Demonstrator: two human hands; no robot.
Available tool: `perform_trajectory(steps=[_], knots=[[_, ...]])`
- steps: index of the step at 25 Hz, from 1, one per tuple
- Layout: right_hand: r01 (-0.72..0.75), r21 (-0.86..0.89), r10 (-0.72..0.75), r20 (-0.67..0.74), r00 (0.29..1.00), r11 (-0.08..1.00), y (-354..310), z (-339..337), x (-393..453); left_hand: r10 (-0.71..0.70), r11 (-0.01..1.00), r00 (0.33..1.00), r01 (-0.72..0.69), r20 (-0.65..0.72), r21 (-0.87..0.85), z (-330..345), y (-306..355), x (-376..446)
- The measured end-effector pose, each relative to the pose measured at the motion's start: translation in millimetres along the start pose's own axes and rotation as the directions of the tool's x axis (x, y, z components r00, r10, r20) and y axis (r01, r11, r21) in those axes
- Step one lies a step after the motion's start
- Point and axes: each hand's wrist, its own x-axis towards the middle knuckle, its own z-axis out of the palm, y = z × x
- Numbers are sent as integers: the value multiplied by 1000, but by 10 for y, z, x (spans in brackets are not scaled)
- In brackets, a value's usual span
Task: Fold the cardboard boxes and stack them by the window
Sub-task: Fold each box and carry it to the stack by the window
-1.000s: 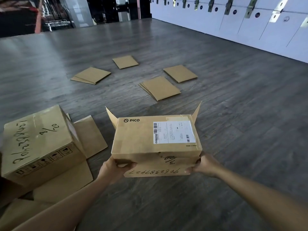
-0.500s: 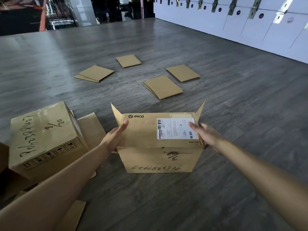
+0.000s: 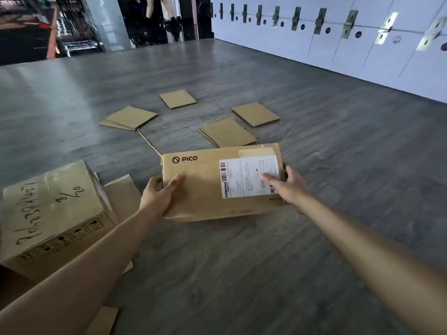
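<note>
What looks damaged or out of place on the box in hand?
On the PICO box, tan tape above the shipping label looks wrinkled and partly lifted. Two far flaps stick up unfolded. Nothing looks torn.

mid-frame a pico box (image 3: 208, 187) with a white label (image 3: 249, 176) sits on the grey floor (image 3: 242, 274). the left hand (image 3: 158, 197) grips its left edge; the right hand (image 3: 286, 186) grips the right edge. flat cardboard sheets (image 3: 227, 132) lie above it, another box (image 3: 52, 213) at left.
</note>
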Motion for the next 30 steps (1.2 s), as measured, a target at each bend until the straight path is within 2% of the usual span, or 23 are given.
perform_trajectory(steps=[3,6,8,10,15,18,22,24,25,26,27,28,29,30], knots=[[68,-7,-68,49,996,998,13,-70,36,52,998,998,-52,32,-18,10,-65,-46],[56,-135,-48,63,997,989,211,43,-18,93,996,994,-93,55,11,69,-290,-85],[22,-110,-18,35,999,994,485,221,-134,93,996,995,-93,31,-1,117,-515,-155],[-2,-102,4,21,1000,995,795,396,-264,62,997,998,-63,26,38,173,-746,-223],[-99,-272,87,-54,995,957,1277,685,-443,-104,987,990,91,98,131,292,-1155,-313],[-156,-324,182,53,982,933,1446,797,-544,-143,976,979,115,146,186,399,-1343,-352],[-142,-281,206,212,955,949,1482,746,-614,-174,979,955,142,240,143,415,-1352,-389],[-137,-341,236,266,935,930,1469,684,-667,-169,977,945,124,278,173,369,-1319,-509],[-108,-433,233,246,941,895,1452,649,-717,-147,951,942,50,302,305,324,-1293,-586],[-52,-557,193,199,961,829,1441,620,-782,-132,866,934,-55,332,498,271,-1290,-664],[28,-672,100,151,983,740,1442,593,-861,-111,724,926,-173,360,668,210,-1304,-742],[122,-755,-25,139,990,644,1440,578,-939,-54,576,920,-289,389,765,145,-1306,-813],[219,-804,-142,167,976,553,1429,567,-999,39,481,906,-387,421,787,94,-1287,-865],[312,-818,-245,215,945,483,1398,551,-1032,166,440,878,-473,449,763,56,-1247,-896]])
